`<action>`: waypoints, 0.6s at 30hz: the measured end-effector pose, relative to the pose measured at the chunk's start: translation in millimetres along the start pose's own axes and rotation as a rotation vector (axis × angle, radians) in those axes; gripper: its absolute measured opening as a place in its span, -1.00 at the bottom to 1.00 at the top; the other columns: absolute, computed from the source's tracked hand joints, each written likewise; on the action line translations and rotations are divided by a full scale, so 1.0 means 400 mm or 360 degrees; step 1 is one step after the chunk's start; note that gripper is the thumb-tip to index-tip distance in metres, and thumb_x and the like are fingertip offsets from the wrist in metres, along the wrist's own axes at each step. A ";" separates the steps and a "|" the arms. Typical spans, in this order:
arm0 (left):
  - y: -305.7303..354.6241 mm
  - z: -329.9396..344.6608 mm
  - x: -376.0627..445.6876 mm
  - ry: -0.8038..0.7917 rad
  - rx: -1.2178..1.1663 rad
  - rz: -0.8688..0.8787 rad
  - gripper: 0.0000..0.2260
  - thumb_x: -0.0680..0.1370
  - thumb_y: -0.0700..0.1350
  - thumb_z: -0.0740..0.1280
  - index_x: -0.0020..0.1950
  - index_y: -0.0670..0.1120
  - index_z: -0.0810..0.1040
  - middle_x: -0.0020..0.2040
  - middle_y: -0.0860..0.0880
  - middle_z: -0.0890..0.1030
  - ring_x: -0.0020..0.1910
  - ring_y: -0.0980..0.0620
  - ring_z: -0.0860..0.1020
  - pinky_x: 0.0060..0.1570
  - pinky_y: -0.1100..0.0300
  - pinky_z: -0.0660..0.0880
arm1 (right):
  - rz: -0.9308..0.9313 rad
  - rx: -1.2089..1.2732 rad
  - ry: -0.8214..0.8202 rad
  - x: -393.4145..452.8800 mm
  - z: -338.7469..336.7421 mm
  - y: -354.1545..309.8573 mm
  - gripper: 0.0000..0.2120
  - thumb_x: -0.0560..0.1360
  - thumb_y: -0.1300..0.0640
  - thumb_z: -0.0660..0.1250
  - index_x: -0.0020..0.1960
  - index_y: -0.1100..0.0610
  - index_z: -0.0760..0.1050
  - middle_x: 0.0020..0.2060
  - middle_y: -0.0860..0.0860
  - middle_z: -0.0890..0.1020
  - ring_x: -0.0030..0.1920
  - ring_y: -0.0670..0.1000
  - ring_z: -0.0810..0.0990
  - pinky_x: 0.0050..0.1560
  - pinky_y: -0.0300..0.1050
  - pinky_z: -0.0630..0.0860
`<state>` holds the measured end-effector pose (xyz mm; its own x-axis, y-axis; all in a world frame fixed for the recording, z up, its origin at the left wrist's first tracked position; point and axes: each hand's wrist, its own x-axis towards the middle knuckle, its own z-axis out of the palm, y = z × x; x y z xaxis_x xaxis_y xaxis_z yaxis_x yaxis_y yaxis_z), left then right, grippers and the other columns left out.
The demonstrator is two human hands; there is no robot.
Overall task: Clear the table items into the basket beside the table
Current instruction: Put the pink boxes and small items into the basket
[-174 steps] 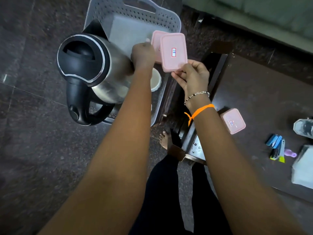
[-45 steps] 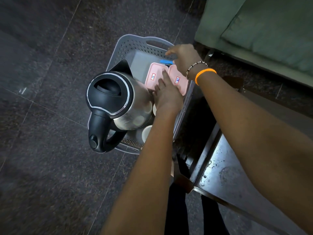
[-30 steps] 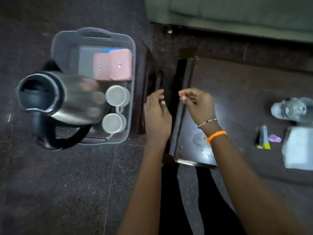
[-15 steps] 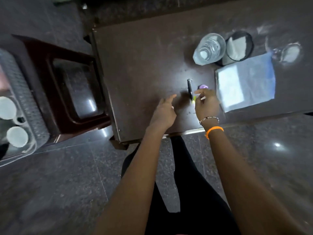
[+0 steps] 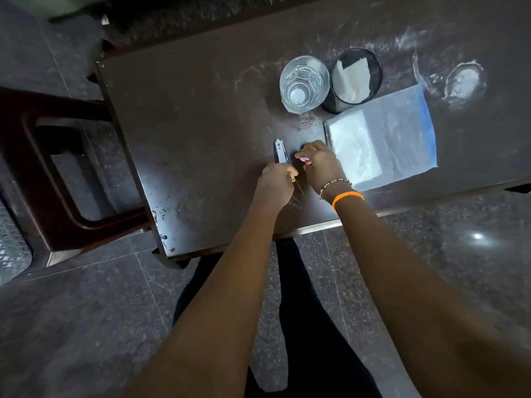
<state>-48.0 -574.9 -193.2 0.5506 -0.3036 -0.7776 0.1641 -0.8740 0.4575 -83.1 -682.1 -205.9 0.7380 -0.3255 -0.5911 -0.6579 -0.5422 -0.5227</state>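
On the dark brown table [image 5: 201,124], my left hand [image 5: 273,188] is closed over the near end of a small grey tool [image 5: 280,150] with a yellow tip; its far end sticks out past my fingers. Right beside it, my right hand [image 5: 321,168] pinches a small purple piece [image 5: 304,160] in its fingertips, low over the tabletop. A clear glass [image 5: 304,84], a black mesh cup [image 5: 336,103] holding white paper, and a clear zip bag [image 5: 382,139] with a blue edge sit behind my right hand. Only a grey mesh corner of the basket [image 5: 11,245] shows at the far left.
A dark red stool [image 5: 51,173] stands between the table's left end and the basket. An upturned clear glass object [image 5: 464,80] lies at the table's back right. My legs are below the front table edge, on a dark stone floor.
My left hand has shifted right and closed on the grey tool. My right fingers have closed on the purple piece. The view has moved nearer over the table.
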 end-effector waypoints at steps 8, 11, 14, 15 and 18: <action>-0.112 -0.096 -0.072 0.0351 -0.0362 -0.0090 -0.79 0.46 -0.30 0.26 -0.11 -0.08 0.66 -0.05 -0.11 0.68 -0.02 -0.12 0.59 -0.02 0.18 0.46 | 0.0087 0.0374 0.0257 -0.025 0.028 -0.089 -0.75 0.44 0.45 0.16 -0.02 0.32 0.58 -0.06 0.28 0.64 -0.21 0.21 0.64 -0.06 -0.06 0.53; -0.194 -0.187 -0.140 0.0538 -0.0501 -0.0127 -0.78 0.46 -0.28 0.28 -0.11 -0.02 0.66 -0.06 -0.08 0.69 -0.03 -0.10 0.60 0.04 0.07 0.51 | 0.0038 0.0427 0.0259 -0.047 0.080 -0.189 -0.86 0.51 0.31 0.21 -0.04 0.27 0.55 -0.26 0.15 0.60 -0.41 -0.07 0.54 -0.19 -0.21 0.43; -0.299 -0.328 -0.225 0.0837 -0.0672 -0.0133 -0.80 0.48 -0.23 0.30 -0.05 0.01 0.67 -0.03 -0.05 0.68 -0.04 -0.02 0.63 0.08 0.03 0.53 | -0.0110 0.0399 0.0188 -0.070 0.152 -0.337 -0.88 0.52 0.21 0.26 -0.08 0.24 0.54 -0.36 0.03 0.55 -0.42 -0.08 0.50 -0.27 -0.30 0.39; -0.312 -0.361 -0.246 0.0900 -0.0708 -0.0113 -0.80 0.49 -0.23 0.31 -0.03 0.00 0.67 -0.03 -0.05 0.69 -0.04 -0.01 0.63 0.08 0.04 0.54 | -0.0158 0.0409 0.0159 -0.078 0.158 -0.368 -0.89 0.52 0.21 0.26 -0.09 0.23 0.54 -0.39 0.00 0.55 -0.44 -0.17 0.51 -0.33 -0.41 0.38; -0.407 -0.523 -0.324 0.1184 -0.0786 -0.0097 -0.78 0.49 -0.24 0.30 0.01 0.00 0.67 -0.03 0.03 0.67 -0.08 0.12 0.61 0.02 0.35 0.48 | -0.0339 0.0489 -0.0022 -0.098 0.228 -0.530 -0.90 0.48 0.29 0.30 -0.06 0.17 0.57 -0.34 -0.05 0.61 -0.42 -0.31 0.55 -0.25 -0.51 0.43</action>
<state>25.2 -313.8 -76.5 0.8895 0.2130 -0.4042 0.4496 -0.5655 0.6914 13.8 -483.6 -128.0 0.8624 -0.2187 -0.4565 -0.5058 -0.3378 -0.7937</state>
